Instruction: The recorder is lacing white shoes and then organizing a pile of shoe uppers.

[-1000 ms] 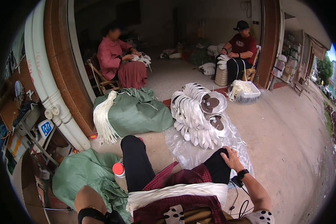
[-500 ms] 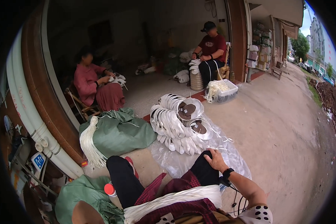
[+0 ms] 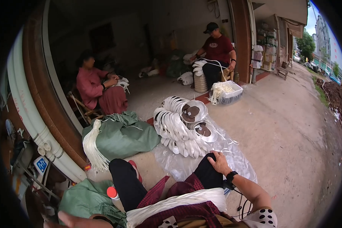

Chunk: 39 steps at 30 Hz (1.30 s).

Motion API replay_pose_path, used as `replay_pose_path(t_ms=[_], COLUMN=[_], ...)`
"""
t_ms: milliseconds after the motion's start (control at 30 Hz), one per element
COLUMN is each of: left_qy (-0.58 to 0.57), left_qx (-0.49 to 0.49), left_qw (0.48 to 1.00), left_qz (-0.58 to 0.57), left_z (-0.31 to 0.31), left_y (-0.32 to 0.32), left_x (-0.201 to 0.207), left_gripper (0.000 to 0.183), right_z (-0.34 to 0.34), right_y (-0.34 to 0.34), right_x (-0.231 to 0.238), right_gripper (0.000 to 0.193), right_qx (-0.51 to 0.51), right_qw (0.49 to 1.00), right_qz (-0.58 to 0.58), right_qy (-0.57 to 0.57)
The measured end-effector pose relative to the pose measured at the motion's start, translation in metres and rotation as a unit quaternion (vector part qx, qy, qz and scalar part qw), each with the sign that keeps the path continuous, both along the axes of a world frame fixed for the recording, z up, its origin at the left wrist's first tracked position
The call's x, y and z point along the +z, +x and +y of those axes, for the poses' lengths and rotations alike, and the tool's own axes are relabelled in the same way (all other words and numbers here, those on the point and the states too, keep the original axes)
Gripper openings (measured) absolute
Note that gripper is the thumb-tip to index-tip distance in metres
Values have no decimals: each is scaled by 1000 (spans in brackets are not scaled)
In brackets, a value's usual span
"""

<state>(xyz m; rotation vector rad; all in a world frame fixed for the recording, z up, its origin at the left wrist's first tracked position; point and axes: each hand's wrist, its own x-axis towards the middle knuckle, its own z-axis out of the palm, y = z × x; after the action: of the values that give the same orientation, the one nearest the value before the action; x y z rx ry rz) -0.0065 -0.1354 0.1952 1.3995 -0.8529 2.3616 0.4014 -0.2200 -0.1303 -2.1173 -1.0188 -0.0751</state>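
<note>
My right hand (image 3: 219, 162) lies on my right knee, fingers stretched out and holding nothing. At the lower left, my left hand (image 3: 78, 221) is partly cut off by the picture's edge, its thumb held away from the other fingers, with nothing seen in it. It is close to a green sack (image 3: 83, 199) and a bottle with a red cap (image 3: 111, 192). Across my lap lies a thick bundle of white strands (image 3: 178, 203). Past my knees, a pile of white curved bands with brown oval insides (image 3: 178, 125) sits on clear plastic sheeting (image 3: 167, 165).
A full green sack (image 3: 125, 136) with a white strand hank (image 3: 93, 146) over it lies ahead left. Two seated co-workers handle white pieces: one in pink (image 3: 91, 83), one in a dark red shirt (image 3: 218, 49) beside a clear tub (image 3: 231, 95). White pipes (image 3: 38, 125) run along the left.
My left hand has come into view at the lower left, where only a rounded part of my arm showed. The co-worker at the right has spread both hands apart along a white strip.
</note>
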Motion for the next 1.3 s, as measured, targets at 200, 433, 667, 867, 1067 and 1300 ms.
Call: replay_pose_path(t_ms=[200, 433, 667, 867, 1067, 1300], left_qy=[-296, -267, -374, -374, -374, -380], left_qx=[218, 495, 379, 355, 397, 405], left_qw=[688, 561, 627, 649, 614, 610], left_qz=[626, 607, 568, 559, 570, 566], left_z=[105, 154, 221, 246, 232, 226], left_y=[-1, 21, 14, 18, 15, 18], left_x=[-102, -206, -196, -207, -210, -212], left_gripper=[46, 63, 55, 46, 51, 54], right_z=[1, 1, -1, 2, 1, 1], right_y=[2, -1, -6, -4, -8, -11], right_x=[-1, 7, 14, 10, 11, 18], right_gripper=[50, 48, 48, 47, 45, 43], right_qx=[-4, 5, 7, 2, -3, -10], right_qw=[1000, 999, 1000, 1000, 1000, 1000], right_qz=[4, -26, 8, 4, 8, 9], right_qy=[-8, -18, -7, -2, 1, -7])
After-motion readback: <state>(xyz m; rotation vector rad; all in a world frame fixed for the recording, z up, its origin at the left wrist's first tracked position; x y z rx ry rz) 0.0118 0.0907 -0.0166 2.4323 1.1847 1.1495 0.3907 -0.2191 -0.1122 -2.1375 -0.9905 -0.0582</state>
